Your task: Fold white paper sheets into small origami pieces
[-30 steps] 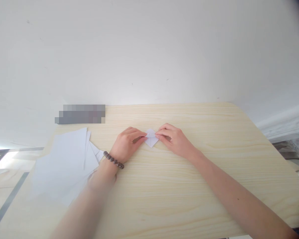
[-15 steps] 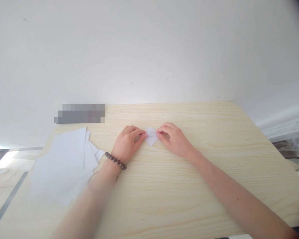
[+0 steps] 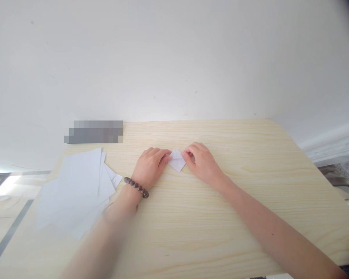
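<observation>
A small folded white paper, roughly diamond-shaped with crease lines across it, lies at the middle of the light wood table. My left hand pinches its left corner between thumb and fingers; a dark beaded bracelet circles that wrist. On the opposite side, my right hand grips the right edge of the paper with thumb and forefinger. The fingertips cover both side corners of the paper.
Loose white sheets are spread in an overlapping pile to the left, beside my left forearm. A blurred-out grey block sits at the back left. The wooden table meets a pale wall behind.
The folded paper has turned slightly and shows more of its lower part between the hands. My right fingers have shifted a little along its upper right edge.
</observation>
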Available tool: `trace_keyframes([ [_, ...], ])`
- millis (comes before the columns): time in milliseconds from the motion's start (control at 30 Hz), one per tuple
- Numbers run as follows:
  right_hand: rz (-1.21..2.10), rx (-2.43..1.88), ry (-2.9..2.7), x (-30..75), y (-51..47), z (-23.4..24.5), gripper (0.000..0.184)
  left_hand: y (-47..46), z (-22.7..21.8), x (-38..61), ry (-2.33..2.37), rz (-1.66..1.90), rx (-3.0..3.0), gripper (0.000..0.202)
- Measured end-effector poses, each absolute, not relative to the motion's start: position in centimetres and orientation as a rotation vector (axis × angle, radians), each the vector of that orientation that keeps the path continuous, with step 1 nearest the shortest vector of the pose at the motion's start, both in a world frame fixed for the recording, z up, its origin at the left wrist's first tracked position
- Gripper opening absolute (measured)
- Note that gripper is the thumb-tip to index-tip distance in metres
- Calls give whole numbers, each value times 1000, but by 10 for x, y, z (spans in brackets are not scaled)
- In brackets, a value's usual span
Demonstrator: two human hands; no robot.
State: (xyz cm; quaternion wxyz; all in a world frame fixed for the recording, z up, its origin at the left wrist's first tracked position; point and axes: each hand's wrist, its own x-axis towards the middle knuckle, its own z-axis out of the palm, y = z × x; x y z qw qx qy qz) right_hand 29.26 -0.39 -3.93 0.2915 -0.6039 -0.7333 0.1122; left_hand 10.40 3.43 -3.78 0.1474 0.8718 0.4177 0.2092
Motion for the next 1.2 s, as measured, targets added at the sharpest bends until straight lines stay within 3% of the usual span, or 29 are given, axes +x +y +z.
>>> trace_keyframes([
  [633, 80, -1835, -1887, 284, -5, -43, 21, 28, -35, 114, 1429, 700, 2255, 20],
  [1200, 153, -1853, -1818, 284, -7, -43, 16, 22, -33, 119, 1589, 591, 2340, 23],
])
